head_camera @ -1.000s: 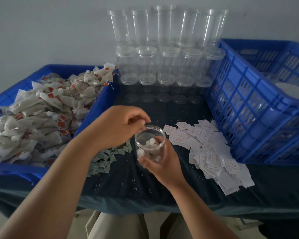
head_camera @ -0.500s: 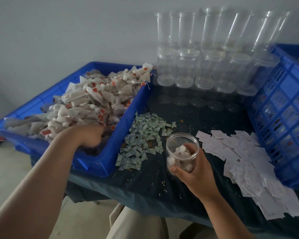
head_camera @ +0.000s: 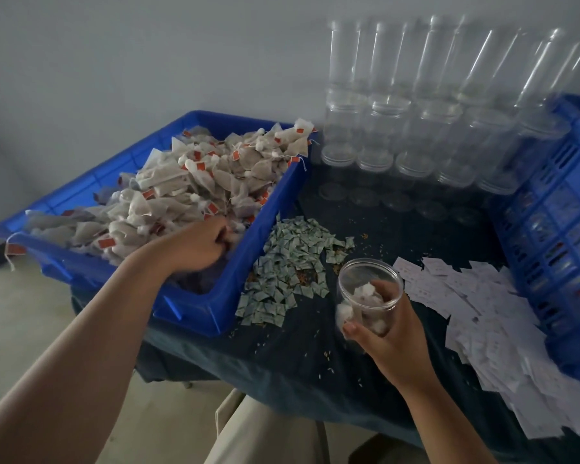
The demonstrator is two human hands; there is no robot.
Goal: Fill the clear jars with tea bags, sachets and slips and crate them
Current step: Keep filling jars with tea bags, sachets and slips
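1. Now the left hand [head_camera: 198, 246] curls its fingers round some white mesh tea bags [head_camera: 181, 192] heaped in the shallow blue plastic tray [head_camera: 245, 262], left.
2. Near centre, the right hand [head_camera: 382, 333] wraps the small clear plastic jar [head_camera: 369, 289], partly filled.
3. Bags look light, soft and tangle-prone; pinch the body, not the strings.

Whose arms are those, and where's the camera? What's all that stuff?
No machine here: these are a person's arms, filmed by a camera worn on their head, looking down. The left hand curls its fingers on tea bags piled in a blue tray. The right hand holds a clear jar with a few bags inside. On the dark table lie small greenish sachets, white paper slips, rows of empty jars and a blue crate.
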